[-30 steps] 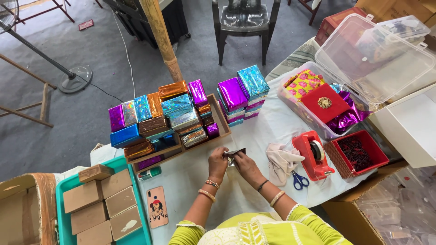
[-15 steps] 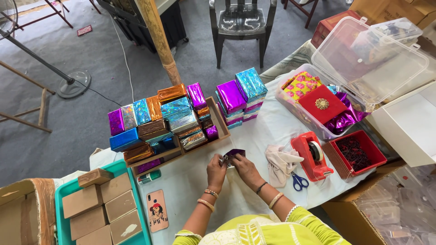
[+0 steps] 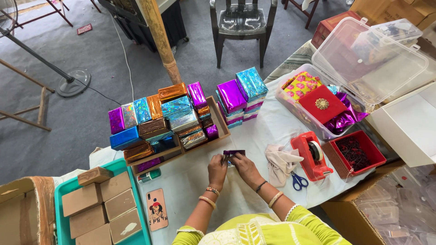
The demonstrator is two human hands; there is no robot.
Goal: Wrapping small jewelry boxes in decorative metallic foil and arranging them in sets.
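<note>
Two hands: left hand [image 3: 217,169], right hand [image 3: 244,165] gripping purple box [image 3: 234,154]; tape dispenser [image 3: 312,155] nearby.

Shiny purple foil-wrapped small box [image 3: 234,154] in both hands. Right of it, red plastic tape dispenser [image 3: 311,156], blue-handled scissors [image 3: 298,181], red square basket [image 3: 355,154]. Left of it, teal plastic tray [image 3: 61,194] with plain brown cardboard boxes [image 3: 97,206].

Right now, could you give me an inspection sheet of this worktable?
Surface: table under a white cloth.
Job's things: small purple foil-wrapped piece, held by left hand and right hand.
Clutter: wooden tray of foil-wrapped boxes, red tape dispenser, scissors, phone, teal tray of cardboard boxes.
Fingers: both hands pinch the piece.
Cables: fan cord on floor.
Surroundings: chair, clear storage bin.
</note>
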